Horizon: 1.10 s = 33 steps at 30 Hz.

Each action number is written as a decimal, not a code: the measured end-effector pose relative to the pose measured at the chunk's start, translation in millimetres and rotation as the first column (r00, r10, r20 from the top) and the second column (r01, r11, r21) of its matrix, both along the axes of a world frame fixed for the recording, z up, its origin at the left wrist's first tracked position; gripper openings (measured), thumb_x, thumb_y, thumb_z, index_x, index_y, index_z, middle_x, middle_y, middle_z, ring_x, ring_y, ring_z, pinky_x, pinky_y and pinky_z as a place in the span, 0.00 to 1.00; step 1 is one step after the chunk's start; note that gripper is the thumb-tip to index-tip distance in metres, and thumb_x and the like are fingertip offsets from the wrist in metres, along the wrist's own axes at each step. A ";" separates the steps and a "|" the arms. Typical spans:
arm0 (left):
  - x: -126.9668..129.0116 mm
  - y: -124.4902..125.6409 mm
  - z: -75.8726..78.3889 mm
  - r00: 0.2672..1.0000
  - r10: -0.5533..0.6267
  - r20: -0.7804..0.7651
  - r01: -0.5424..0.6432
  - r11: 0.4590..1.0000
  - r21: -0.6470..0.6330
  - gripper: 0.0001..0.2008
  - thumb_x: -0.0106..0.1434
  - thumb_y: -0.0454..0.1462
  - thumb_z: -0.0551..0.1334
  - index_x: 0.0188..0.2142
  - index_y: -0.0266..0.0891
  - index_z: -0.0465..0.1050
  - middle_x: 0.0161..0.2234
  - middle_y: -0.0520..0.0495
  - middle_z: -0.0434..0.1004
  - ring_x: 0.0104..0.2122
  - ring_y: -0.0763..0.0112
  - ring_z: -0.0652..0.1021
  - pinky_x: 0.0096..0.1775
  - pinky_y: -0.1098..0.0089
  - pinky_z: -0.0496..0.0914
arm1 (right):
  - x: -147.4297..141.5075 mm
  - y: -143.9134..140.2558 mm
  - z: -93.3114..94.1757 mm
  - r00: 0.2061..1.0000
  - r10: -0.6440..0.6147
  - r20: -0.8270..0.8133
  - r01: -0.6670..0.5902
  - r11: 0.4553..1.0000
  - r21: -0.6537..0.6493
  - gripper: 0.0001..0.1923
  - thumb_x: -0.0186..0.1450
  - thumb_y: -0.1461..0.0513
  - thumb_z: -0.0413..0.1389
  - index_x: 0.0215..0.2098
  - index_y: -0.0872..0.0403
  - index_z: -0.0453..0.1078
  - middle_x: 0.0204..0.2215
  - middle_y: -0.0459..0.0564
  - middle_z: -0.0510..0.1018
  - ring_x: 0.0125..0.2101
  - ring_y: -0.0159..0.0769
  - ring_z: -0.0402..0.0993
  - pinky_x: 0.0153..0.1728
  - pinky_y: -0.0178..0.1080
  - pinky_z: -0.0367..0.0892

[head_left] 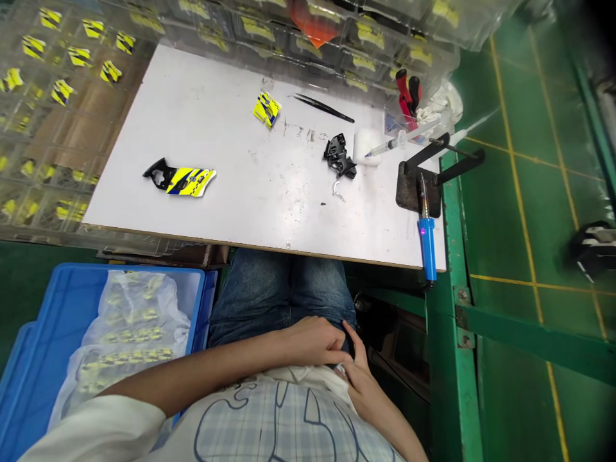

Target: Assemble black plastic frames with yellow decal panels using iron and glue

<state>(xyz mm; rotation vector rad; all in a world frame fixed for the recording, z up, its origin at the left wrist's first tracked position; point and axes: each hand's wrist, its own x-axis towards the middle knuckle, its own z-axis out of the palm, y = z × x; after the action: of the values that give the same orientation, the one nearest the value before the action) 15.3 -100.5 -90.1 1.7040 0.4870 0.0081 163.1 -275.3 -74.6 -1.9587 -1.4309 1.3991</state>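
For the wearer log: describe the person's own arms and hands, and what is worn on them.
Both hands, left hand and right hand, are bare: no gloves, rings or watch visible. The forearms are bare too. A short white sleeve covers the left upper arm, part of a pale blue-checked shirt.

I can't tell what my hands are doing: the left hand (312, 343) and right hand (359, 375) meet at my lap, fingers overlapping, and anything between them is hidden. My right forearm runs off the near edge. The blue crate (29, 359) at near left is cut by the left edge, and the parts in its plastic bag (129, 327) are blurred through the film. On the table (240, 192), the small clear bits (298, 130) beside the tweezers (323, 108) are too small to identify. A black object (594, 247) on the floor is cropped at the right edge.
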 end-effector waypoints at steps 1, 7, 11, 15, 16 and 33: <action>-3.0 3.2 -1.7 0.997 0.075 0.007 -0.074 0.996 -0.055 0.12 0.61 0.40 0.65 0.23 0.40 0.69 0.20 0.53 0.72 0.21 0.70 0.72 0.26 0.73 0.63 | 9.9 -4.8 9.6 0.998 -0.013 -0.067 0.008 0.997 -0.072 0.21 0.74 0.54 0.51 0.64 0.42 0.68 0.75 0.49 0.42 0.72 0.51 0.44 0.68 0.57 0.53; -3.4 17.2 -3.2 0.874 0.485 -0.029 -0.475 0.841 -0.260 0.12 0.66 0.33 0.48 0.46 0.38 0.64 0.39 0.43 0.79 0.34 0.68 0.80 0.35 0.72 0.73 | 19.4 42.1 24.4 0.886 -0.439 -0.147 0.445 0.896 0.006 0.24 0.72 0.46 0.49 0.60 0.46 0.69 0.59 0.58 0.74 0.58 0.51 0.71 0.61 0.55 0.65; -7.0 23.1 5.2 0.830 0.558 -0.012 -0.540 0.799 -0.263 0.11 0.68 0.36 0.51 0.48 0.38 0.63 0.44 0.40 0.81 0.44 0.64 0.81 0.45 0.68 0.74 | -12.7 104.0 12.8 0.976 -0.212 -0.048 0.212 0.977 -0.001 0.35 0.69 0.51 0.54 0.70 0.53 0.53 0.53 0.59 0.77 0.48 0.48 0.76 0.47 0.45 0.72; -30.6 37.3 5.1 0.839 0.543 -0.042 -0.542 0.825 -0.161 0.10 0.70 0.38 0.53 0.44 0.38 0.70 0.39 0.43 0.83 0.40 0.62 0.81 0.43 0.66 0.73 | -5.9 127.4 17.6 0.996 -0.033 -0.082 0.031 0.999 -0.034 0.18 0.73 0.51 0.49 0.45 0.53 0.75 0.31 0.48 0.77 0.29 0.37 0.71 0.32 0.37 0.64; -36.5 40.7 4.9 0.850 0.524 -0.052 -0.526 0.841 -0.128 0.10 0.70 0.37 0.53 0.43 0.38 0.71 0.38 0.43 0.83 0.39 0.62 0.81 0.43 0.66 0.73 | -1.4 128.9 19.2 0.995 0.012 -0.103 -0.017 0.999 -0.049 0.18 0.72 0.50 0.50 0.39 0.53 0.75 0.27 0.45 0.74 0.26 0.34 0.67 0.29 0.35 0.61; -39.1 50.3 46.4 0.956 -0.283 0.074 0.286 0.849 -0.445 0.26 0.71 0.52 0.57 0.22 0.39 0.71 0.19 0.54 0.69 0.19 0.74 0.67 0.25 0.73 0.62 | 4.7 126.8 22.5 0.799 0.216 -0.561 -0.260 0.966 0.001 0.28 0.70 0.45 0.55 0.20 0.54 0.66 0.15 0.40 0.65 0.18 0.27 0.57 0.22 0.33 0.51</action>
<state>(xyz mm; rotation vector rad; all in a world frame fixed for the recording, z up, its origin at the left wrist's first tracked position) -23.7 -50.2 -43.7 1.2979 0.2024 -0.2970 167.8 -148.5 -52.0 -1.2532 -1.3711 1.9576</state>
